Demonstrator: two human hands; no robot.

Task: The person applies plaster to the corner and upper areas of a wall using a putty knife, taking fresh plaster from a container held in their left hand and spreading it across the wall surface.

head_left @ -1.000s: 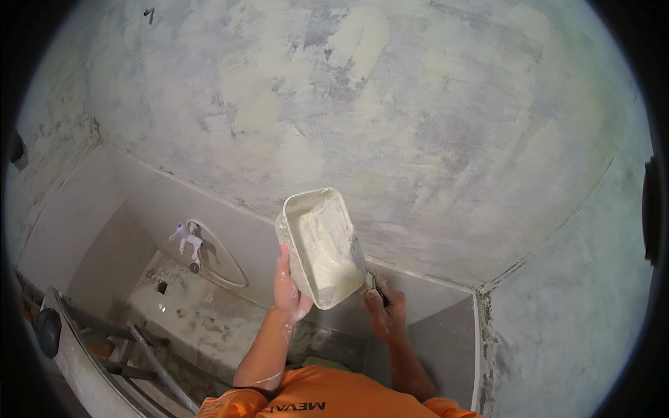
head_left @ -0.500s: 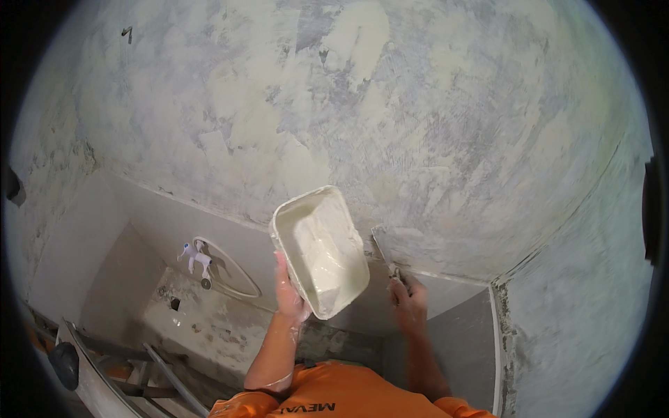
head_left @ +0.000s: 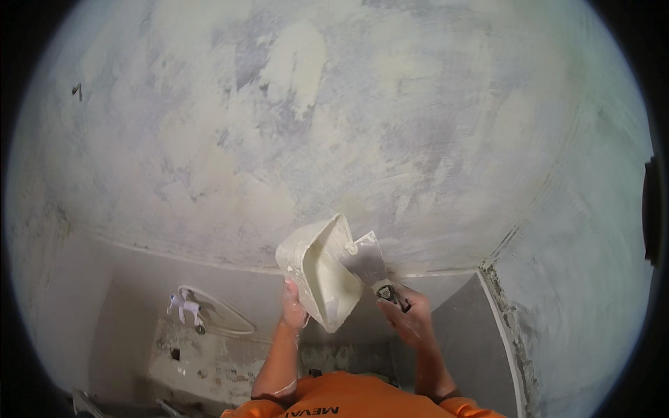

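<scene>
One tub, left hand; one putty knife, right hand.

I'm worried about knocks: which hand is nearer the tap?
Left. The left hand is right of the tap, on the tub; the right hand is farther right, holding the scraper.

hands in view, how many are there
2: the left hand holds the off-white tub; the right hand holds the putty knife. Neither is fully hidden.
</scene>
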